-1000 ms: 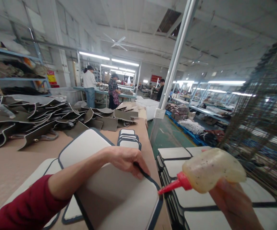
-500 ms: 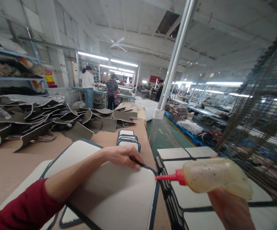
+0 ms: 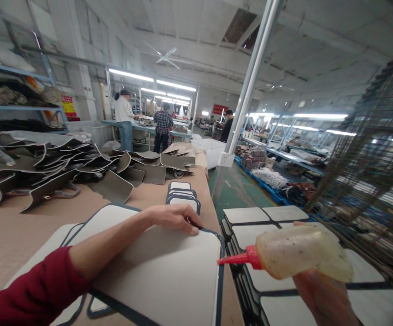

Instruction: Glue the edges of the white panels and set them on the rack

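My left hand (image 3: 177, 218) grips the far edge of a cream panel (image 3: 169, 271) with rounded corners and a dark blue border, thumb on top and fingers curled over the rim. My right hand (image 3: 322, 292) is closed round a translucent yellowish squeeze bottle (image 3: 301, 249), its palm below and most fingers hidden behind it. The bottle lies nearly level, its red nozzle (image 3: 235, 259) pointing left. The nozzle tip meets the panel's right border, a little below the far corner. More bordered panels (image 3: 55, 249) lie under this one at the left.
Several small bordered pieces (image 3: 180, 201) overlap on the brown table (image 3: 90, 199) beyond my left hand. Dark olive pieces (image 3: 114, 185) are heaped at the far left. Stacked cream panels (image 3: 267, 280) stand right of the table edge. A metal post (image 3: 250, 81) rises beyond; co-workers (image 3: 124, 117) stand farther back.
The nozzle tip has slid toward me along the panel's right border, from the far corner. My left hand keeps its hold on the far edge.
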`<state>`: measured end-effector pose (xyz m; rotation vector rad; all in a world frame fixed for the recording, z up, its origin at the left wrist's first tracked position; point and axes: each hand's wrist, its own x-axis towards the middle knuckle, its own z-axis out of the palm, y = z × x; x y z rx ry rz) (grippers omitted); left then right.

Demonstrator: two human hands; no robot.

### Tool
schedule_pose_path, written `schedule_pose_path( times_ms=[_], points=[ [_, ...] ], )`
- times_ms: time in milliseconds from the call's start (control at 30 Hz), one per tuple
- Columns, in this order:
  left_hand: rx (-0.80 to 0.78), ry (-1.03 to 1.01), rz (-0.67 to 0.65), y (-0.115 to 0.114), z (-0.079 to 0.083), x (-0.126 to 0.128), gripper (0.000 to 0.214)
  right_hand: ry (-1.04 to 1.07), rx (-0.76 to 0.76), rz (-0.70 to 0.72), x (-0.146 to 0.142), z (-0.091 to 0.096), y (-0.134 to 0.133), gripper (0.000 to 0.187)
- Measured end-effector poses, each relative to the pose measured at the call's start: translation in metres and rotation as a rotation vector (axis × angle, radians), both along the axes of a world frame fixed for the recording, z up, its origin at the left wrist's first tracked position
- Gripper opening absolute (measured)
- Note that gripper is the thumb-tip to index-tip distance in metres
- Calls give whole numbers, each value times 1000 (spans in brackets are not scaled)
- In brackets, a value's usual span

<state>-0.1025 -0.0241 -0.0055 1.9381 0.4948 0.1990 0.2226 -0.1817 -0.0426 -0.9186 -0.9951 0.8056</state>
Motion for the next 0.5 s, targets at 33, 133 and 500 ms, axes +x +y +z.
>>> schedule_pose_path(
  times_ms=[33, 133, 500],
  points=[
    [2, -3, -5, 1, 0, 0, 41, 5, 5, -3, 0, -2, 1, 80],
    [11, -16, -10, 2, 0, -1, 41, 16, 28, -16, 3, -7, 2, 82],
    [-12, -23, -5, 10, -4, -3, 44, 12, -41, 19, 1, -5, -2, 78]
  ],
)
